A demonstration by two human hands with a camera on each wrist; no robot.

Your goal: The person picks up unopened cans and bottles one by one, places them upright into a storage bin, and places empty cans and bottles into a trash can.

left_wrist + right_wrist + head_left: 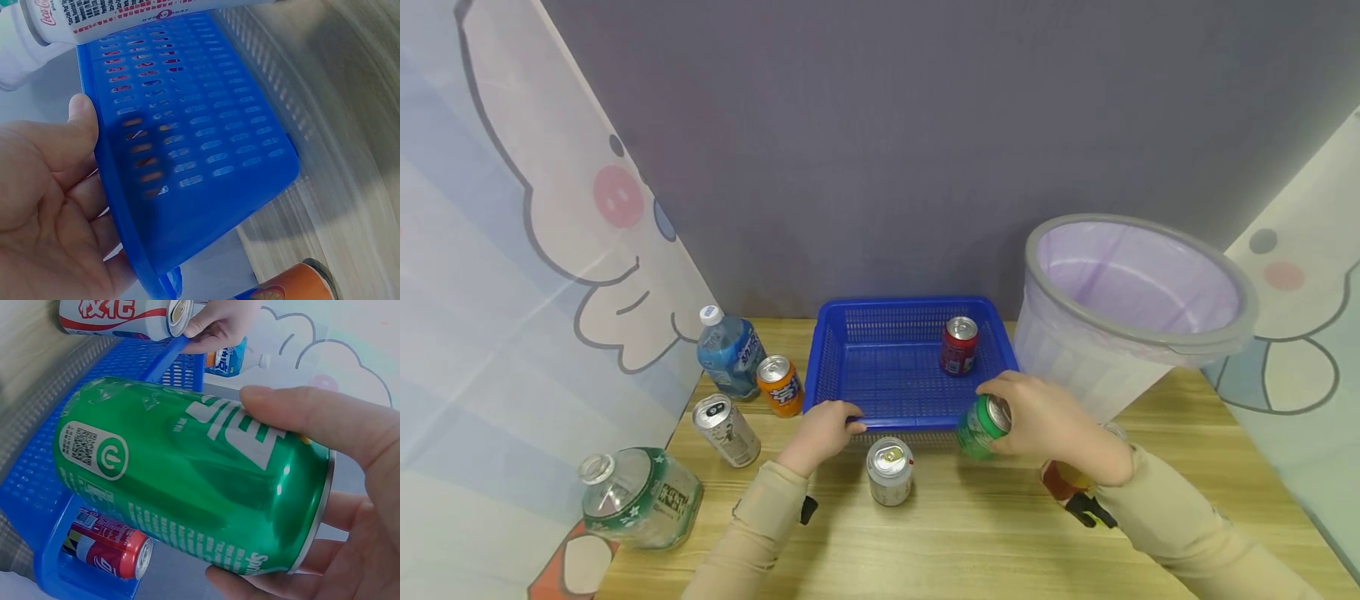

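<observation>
A blue plastic basket (917,303) stands on the wooden table. My left hand (826,432) grips the near rim toward its left corner; the left wrist view has the thumb (81,119) outside that rim and the fingers behind it. With my right hand (1037,414) I hold a green Sprite can (187,475), tilted, by its top end, overlapping the basket's near right corner in the head view. Inside the basket, at the right, a red can (959,345) stands upright. Just in front of the basket is a white Coca-Cola can (890,473).
On the left stand a blue-labelled bottle (730,354), an orange can (780,387), a whitish can (727,432) and a large green-labelled bottle (647,497). A lined bin (1075,350) is at the right. Another item (1062,482) lies partly hidden under my right forearm.
</observation>
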